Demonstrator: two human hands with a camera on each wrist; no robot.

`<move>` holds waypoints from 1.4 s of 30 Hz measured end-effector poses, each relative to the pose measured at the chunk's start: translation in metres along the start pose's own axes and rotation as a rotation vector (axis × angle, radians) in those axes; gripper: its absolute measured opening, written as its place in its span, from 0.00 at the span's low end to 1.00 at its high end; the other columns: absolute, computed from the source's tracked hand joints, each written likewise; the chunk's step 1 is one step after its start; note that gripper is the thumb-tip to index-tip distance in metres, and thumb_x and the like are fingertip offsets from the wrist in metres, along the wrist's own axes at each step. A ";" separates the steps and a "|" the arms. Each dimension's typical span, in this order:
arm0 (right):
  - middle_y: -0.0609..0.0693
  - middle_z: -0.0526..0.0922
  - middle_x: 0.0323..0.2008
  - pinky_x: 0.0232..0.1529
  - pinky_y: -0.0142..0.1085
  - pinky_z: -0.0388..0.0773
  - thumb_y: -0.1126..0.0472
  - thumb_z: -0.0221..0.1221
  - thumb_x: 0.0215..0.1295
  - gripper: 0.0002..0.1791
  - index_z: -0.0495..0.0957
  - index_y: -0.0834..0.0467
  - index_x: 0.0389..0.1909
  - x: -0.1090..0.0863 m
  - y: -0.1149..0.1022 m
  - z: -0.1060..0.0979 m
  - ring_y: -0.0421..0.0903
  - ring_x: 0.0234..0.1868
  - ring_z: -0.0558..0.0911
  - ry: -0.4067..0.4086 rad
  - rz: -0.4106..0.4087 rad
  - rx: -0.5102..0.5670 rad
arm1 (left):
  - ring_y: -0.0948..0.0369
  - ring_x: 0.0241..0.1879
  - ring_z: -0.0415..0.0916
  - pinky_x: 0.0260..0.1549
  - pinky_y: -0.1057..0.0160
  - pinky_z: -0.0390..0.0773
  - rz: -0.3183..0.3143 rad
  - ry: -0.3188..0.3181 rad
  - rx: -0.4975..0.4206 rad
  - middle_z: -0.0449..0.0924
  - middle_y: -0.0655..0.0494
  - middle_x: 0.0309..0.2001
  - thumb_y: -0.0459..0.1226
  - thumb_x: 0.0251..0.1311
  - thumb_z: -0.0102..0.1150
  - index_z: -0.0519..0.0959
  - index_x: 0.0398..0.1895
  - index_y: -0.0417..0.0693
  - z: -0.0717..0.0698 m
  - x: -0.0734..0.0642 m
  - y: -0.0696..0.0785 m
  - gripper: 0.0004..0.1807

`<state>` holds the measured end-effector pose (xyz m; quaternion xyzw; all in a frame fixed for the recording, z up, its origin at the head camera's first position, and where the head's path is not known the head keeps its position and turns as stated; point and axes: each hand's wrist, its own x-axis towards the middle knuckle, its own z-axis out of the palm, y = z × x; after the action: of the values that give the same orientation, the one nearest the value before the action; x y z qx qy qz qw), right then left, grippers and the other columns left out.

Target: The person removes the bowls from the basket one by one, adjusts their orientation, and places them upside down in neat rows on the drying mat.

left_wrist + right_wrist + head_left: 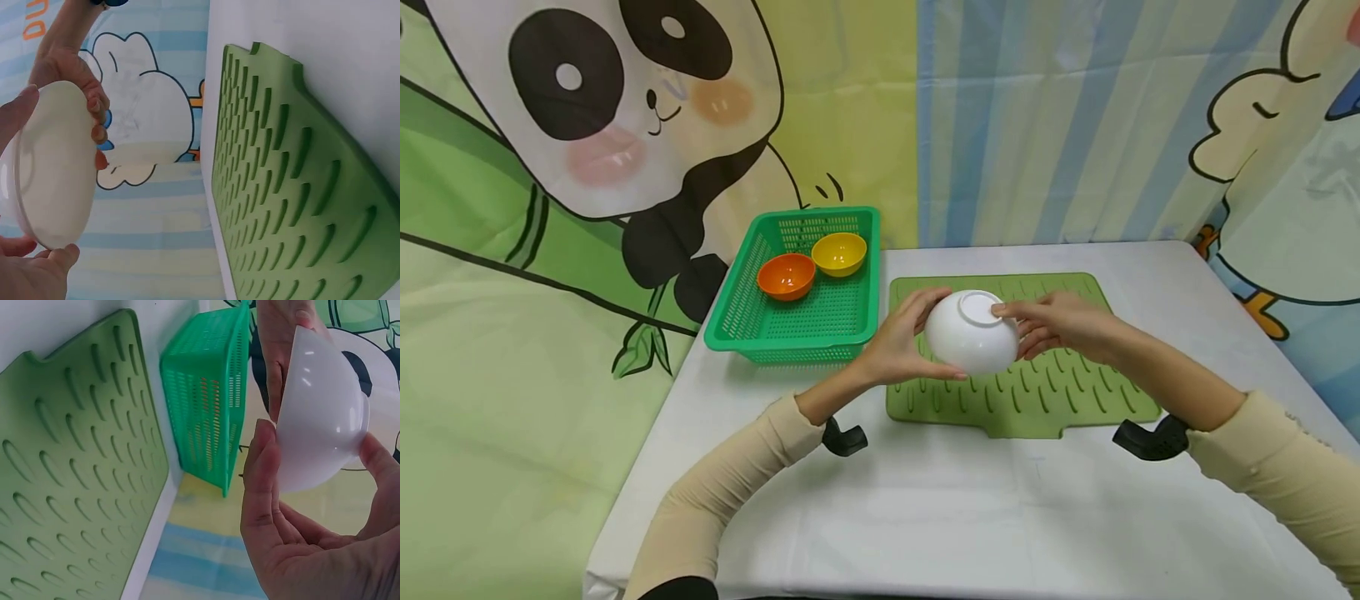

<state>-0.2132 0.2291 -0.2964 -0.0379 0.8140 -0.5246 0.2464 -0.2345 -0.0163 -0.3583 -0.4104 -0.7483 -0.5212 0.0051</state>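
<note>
Both hands hold a white bowl point(970, 337) above the green ridged mat point(1000, 400), its foot ring turned up toward the head camera. My left hand point(901, 343) grips the bowl's left side, thumb low along the near rim and fingers behind. From the other side my right hand point(1060, 323) pinches it, thumb at the foot ring and fingers at the rim. In the right wrist view the bowl point(319, 412) stands tipped on its side, with the right thumb against its base. Its pale inside point(59, 162) faces the left wrist camera.
A green plastic basket point(790, 354) stands left of the mat. In it sit an orange bowl point(786, 277) and a yellow bowl point(839, 254). A white cloth covers the table point(925, 517). Behind hangs a printed curtain point(850, 108) with cartoon animals.
</note>
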 end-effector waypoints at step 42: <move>0.63 0.61 0.65 0.59 0.56 0.59 0.28 0.47 0.57 0.47 0.63 0.62 0.65 0.152 0.052 -0.029 0.61 0.64 0.60 0.419 -0.020 -0.104 | 0.56 0.53 0.69 0.47 0.59 0.73 -0.362 0.409 0.398 0.68 0.50 0.57 0.52 0.29 0.78 0.64 0.63 0.44 0.041 0.088 -0.129 0.54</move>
<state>-0.3490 0.2281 -0.3874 0.0512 0.8731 -0.4806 0.0640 -0.3551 0.0542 -0.4391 -0.1487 -0.8796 -0.4289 0.1423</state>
